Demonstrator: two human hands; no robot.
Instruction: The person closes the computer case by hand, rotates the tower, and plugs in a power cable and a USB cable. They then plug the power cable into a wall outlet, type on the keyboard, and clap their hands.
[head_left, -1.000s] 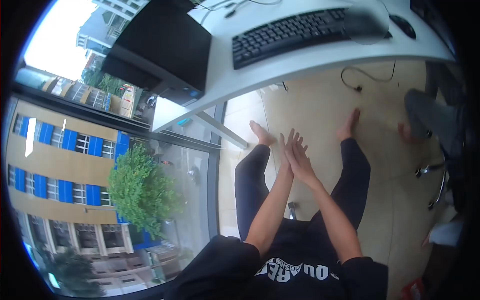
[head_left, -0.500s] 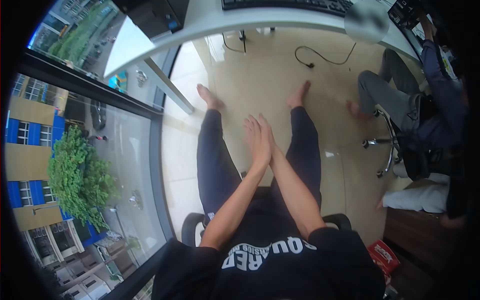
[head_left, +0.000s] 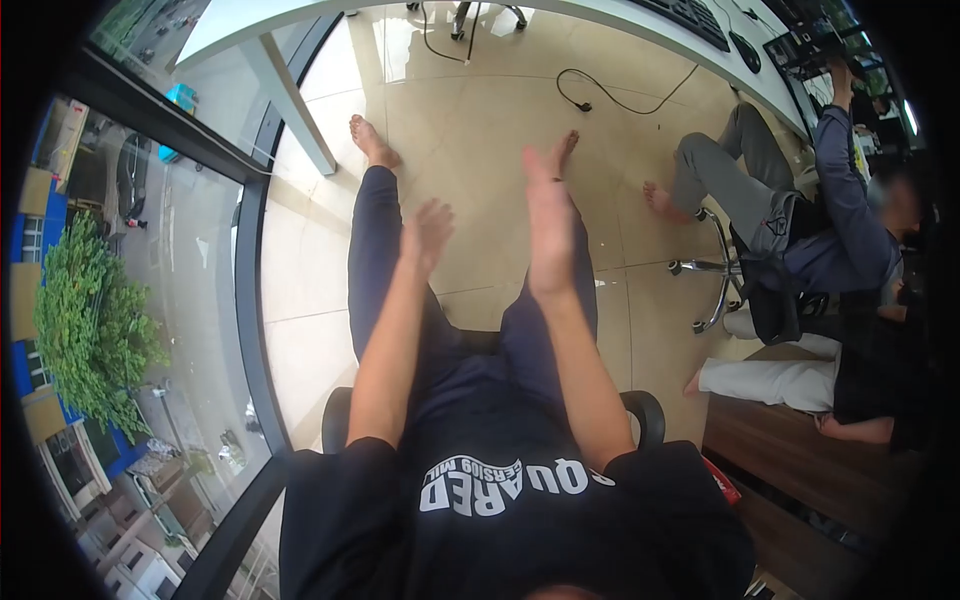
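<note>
My left hand point(head_left: 427, 238) hangs in the air above my left thigh, holding nothing. Its fingers are apart and a little blurred. Across a gap from it, my right hand point(head_left: 552, 225) is held out over my right leg, also holding nothing, with its fingers stretched forward and smeared by motion. The two hands do not touch each other. Beneath them are my dark trousers point(head_left: 375, 265) and the tiled floor point(head_left: 480, 220).
A white desk point(head_left: 240, 25) curves across the front, carrying a keyboard point(head_left: 685, 20) and a mouse point(head_left: 744, 52). A cable with a plug point(head_left: 585, 105) lies on the floor. Large windows point(head_left: 200, 280) line the left. At right, a person in grey trousers point(head_left: 735, 185) sits on a wheeled chair point(head_left: 720, 270).
My hands were pressed together between my knees and have moved apart, left hand to the left, right hand to the right. The view has also turned and shifted.
</note>
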